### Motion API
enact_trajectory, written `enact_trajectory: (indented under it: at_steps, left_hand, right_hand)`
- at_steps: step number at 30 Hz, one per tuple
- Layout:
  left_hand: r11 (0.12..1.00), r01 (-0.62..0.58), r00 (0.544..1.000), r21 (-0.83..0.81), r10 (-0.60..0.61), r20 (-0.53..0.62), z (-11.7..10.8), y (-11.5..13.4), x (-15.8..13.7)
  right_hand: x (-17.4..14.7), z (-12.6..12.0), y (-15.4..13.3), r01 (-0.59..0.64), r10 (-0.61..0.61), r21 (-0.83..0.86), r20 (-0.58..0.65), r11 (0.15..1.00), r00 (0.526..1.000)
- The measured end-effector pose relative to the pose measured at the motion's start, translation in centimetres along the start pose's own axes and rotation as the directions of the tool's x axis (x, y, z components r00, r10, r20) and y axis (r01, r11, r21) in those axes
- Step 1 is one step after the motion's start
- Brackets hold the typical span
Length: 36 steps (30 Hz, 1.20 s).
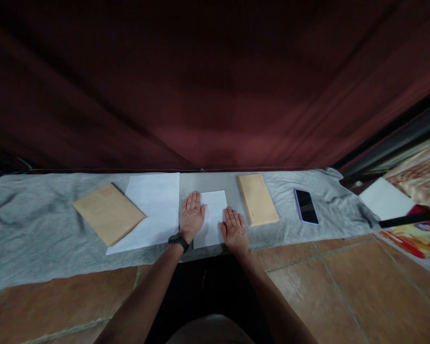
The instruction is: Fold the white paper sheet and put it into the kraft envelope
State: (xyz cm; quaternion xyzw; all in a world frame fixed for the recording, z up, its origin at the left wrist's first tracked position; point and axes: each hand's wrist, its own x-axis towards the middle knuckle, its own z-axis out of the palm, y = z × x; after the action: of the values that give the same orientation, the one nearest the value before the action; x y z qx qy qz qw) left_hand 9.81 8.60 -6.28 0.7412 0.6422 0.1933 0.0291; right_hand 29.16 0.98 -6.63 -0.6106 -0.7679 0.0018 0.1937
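Note:
A smaller white sheet of paper [211, 217], perhaps folded, lies on the grey cloth between my hands. My left hand [192, 215] rests flat at its left edge, fingers stretched out and pointing away from me. On the right edge lies my right hand [235, 232], also flat, with its thumb a little apart. Neither hand grips anything. Just left of my left hand is a larger white sheet [157, 205]. A stack of brown envelopes [258, 199] sits beyond my right fingers, apart from them.
More brown envelopes [109, 212] overlap the large sheet's left side. A phone [307, 206] lies at the right on the grey cloth [43, 229]. Dark red fabric [215, 105] rises behind the narrow surface. Tiled floor [308, 286] shows below, with a colourful printed package [418, 239] at far right.

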Motion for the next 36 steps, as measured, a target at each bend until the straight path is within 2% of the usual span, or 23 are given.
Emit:
enact_trajectory:
  at_steps: [4, 8, 13, 17, 21, 25, 27, 30, 32, 34, 36]
  left_hand:
    - [0.998, 0.058, 0.995, -0.018, -0.059, -0.081, -0.2, -0.9, -0.9]
    - [0.997, 0.071, 0.993, -0.005, -0.071, -0.090, -0.1, -0.7, -1.1]
    - [0.998, 0.068, 0.993, 0.004, -0.067, -0.094, 0.1, -0.6, -1.0]
    - [0.998, 0.068, 0.992, 0.001, -0.068, -0.111, 0.2, -0.7, -1.2]
    - [0.998, 0.058, 0.989, -0.017, -0.060, -0.134, -0.1, -0.5, -1.3]
    - [0.978, 0.145, 0.981, -0.149, -0.161, -0.104, -1.4, -0.4, -0.5]
    - [0.896, 0.258, 0.957, -0.362, -0.289, -0.035, -2.1, -0.4, 0.3]
    - [0.663, 0.418, 0.885, -0.621, -0.453, 0.113, -2.7, -0.5, 1.7]
    - [0.570, 0.463, 0.854, -0.679, -0.492, 0.169, -3.0, -0.4, 2.2]
    - [0.510, 0.472, 0.844, -0.719, -0.496, 0.202, -3.2, 0.0, 2.4]
    - [0.436, 0.475, 0.838, -0.765, -0.488, 0.242, -3.5, 0.4, 2.3]
  right_hand:
    - [1.1, -0.1, -0.1, -0.022, 0.022, 0.011, 0.006, 1.000, 1.000]
    - [4.5, 0.2, -1.3, 0.010, -0.011, 0.055, 0.035, 0.998, 0.999]
    - [8.1, 1.9, -2.3, 0.048, -0.051, 0.042, 0.073, 0.998, 0.996]
    - [8.7, 2.6, -1.2, -0.006, 0.005, 0.001, 0.042, 1.000, 0.999]
    - [8.5, 2.4, 0.1, -0.078, 0.079, -0.020, 0.038, 0.997, 0.996]
    - [8.5, 1.8, 1.0, -0.137, 0.137, -0.010, 0.026, 0.991, 0.990]
    - [8.6, 1.5, 1.2, -0.195, 0.195, 0.013, 0.004, 0.981, 0.981]
    - [8.9, 1.2, 1.2, -0.261, 0.263, 0.062, -0.017, 0.963, 0.965]
    - [9.1, 1.0, 1.0, -0.278, 0.282, 0.100, -0.028, 0.955, 0.959]
    - [9.4, 0.9, 0.9, -0.300, 0.309, 0.173, -0.029, 0.938, 0.951]
    - [9.6, 0.6, 0.8, -0.344, 0.363, 0.335, 0.008, 0.877, 0.932]
